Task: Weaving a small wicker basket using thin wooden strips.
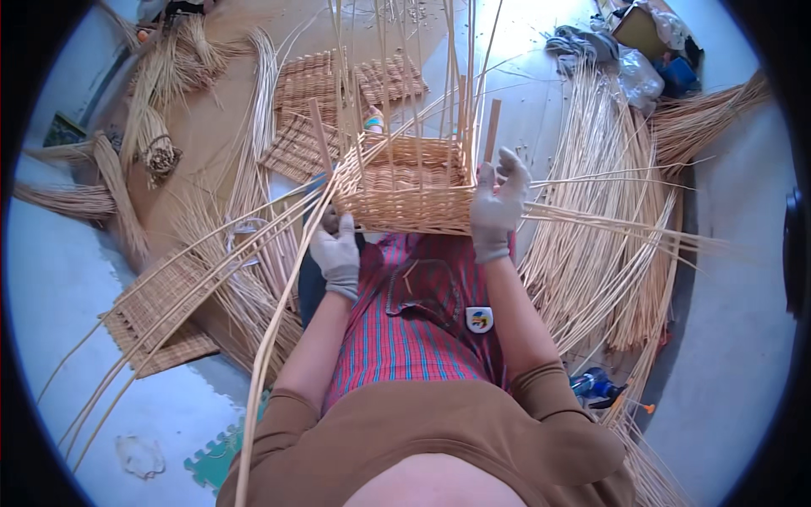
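Pale floor (731, 287), with an unfinished basket (405, 209) in the middle.
At left lie woven mats (176, 348); next, the gloved left hand (336, 253) has its fingers clamped on the basket's near left corner; the gloved right hand (498, 207) touches the right end, thumb and fingers apart; at right lies straw (583, 253).

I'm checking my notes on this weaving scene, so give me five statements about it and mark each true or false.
1. The left hand and the right hand both wear pale gloves. True.
2. The right hand grips a pair of scissors. False: it holds no scissors and is at the right end of the partly woven basket.
3. The lap cloth is plain green. False: the lap cloth is checked, mainly red and blue.
4. Woven pieces lie beyond the basket. True.
5. The green mat piece lies on the person's right. False: the green mat piece is at the lower left.
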A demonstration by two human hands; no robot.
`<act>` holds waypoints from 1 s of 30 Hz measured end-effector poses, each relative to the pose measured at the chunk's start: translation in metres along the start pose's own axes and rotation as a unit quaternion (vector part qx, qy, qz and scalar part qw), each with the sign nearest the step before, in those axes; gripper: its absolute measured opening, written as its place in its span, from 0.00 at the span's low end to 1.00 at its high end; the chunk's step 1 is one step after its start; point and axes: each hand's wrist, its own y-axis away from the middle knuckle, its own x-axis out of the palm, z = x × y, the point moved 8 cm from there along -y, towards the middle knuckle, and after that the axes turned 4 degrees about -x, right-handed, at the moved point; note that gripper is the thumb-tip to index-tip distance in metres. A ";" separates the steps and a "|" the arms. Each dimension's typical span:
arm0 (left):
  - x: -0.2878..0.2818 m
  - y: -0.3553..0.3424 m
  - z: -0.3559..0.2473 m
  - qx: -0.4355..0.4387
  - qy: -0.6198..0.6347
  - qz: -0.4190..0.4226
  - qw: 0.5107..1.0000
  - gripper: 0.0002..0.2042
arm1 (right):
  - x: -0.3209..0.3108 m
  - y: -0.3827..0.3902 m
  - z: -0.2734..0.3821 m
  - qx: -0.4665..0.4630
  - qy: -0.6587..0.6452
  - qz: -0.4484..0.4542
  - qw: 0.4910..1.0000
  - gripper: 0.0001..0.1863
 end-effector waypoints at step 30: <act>-0.005 -0.041 0.009 0.165 -0.369 0.242 0.882 0.51 | 0.243 0.075 0.030 0.327 -0.358 0.328 0.811 0.24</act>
